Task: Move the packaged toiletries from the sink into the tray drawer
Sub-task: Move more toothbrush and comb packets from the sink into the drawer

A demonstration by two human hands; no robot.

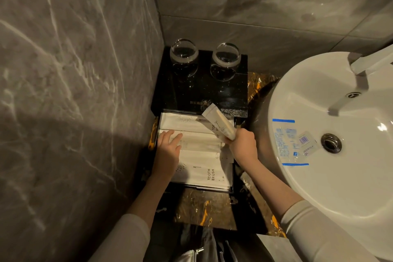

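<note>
Packaged toiletries [197, 151] are lying in flat white sleeves side by side in the open tray drawer [232, 176], as seen from the head camera, beside a grey marble-patterned wall [63, 70]. One sleeve [204, 173] near the front of the drawer is showing the words "TOOTH BRUSH"; another is showing only the letters "CO", with the rest hidden. A person's left hand [169, 151] is resting flat, fingers spread and released, on the sleeves at the drawer's left side. The right hand [242, 144] is gripping one more white packet [219, 122] by its lower end, holding it tilted above the drawer's right rear corner; its print is reading "TOO", partly cut off. Two clear glasses [184, 56] are standing on the black box top [212, 91] behind the drawer. In the white sink [297, 176] to the right, clear plastic packets [295, 141] with blue printing, too small to read, are lying left of the drain [331, 143], between two blue tape strips [283, 120].
</note>
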